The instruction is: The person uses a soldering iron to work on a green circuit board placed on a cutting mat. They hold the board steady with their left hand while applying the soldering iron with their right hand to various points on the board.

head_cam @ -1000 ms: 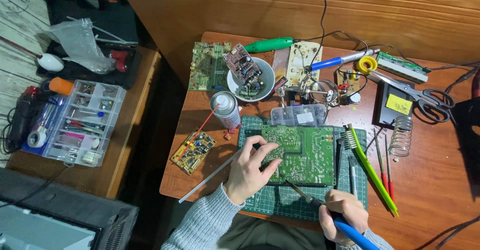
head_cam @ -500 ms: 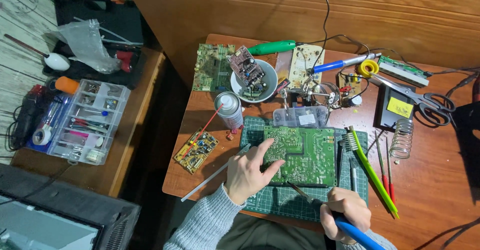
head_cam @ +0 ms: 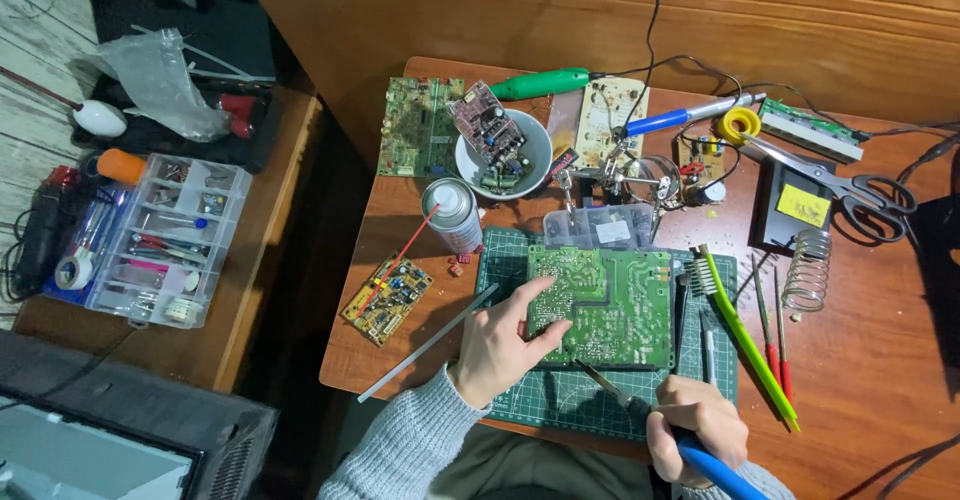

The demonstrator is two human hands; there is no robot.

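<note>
A large green circuit board (head_cam: 612, 302) lies solder side up on a green cutting mat (head_cam: 560, 400). My left hand (head_cam: 500, 345) rests on the board's left edge, fingers spread and pressing it down. My right hand (head_cam: 695, 432) grips a blue-handled soldering iron (head_cam: 715, 465) like a pen. Its metal tip (head_cam: 590, 375) touches the board's lower edge, just right of my left fingers.
Around the mat lie a spray can (head_cam: 452, 214), a small yellow board (head_cam: 387, 298), a white bowl of boards (head_cam: 502, 150), a green-handled brush (head_cam: 745, 335), red screwdrivers (head_cam: 768, 335), a coil stand (head_cam: 808, 270), scissors (head_cam: 850, 185) and a metal strip (head_cam: 425, 345). A parts organizer (head_cam: 165, 240) sits on the left table.
The view shifted slightly. My left index finger has stretched further onto the board and the iron's tip has moved up to the board's lower edge.
</note>
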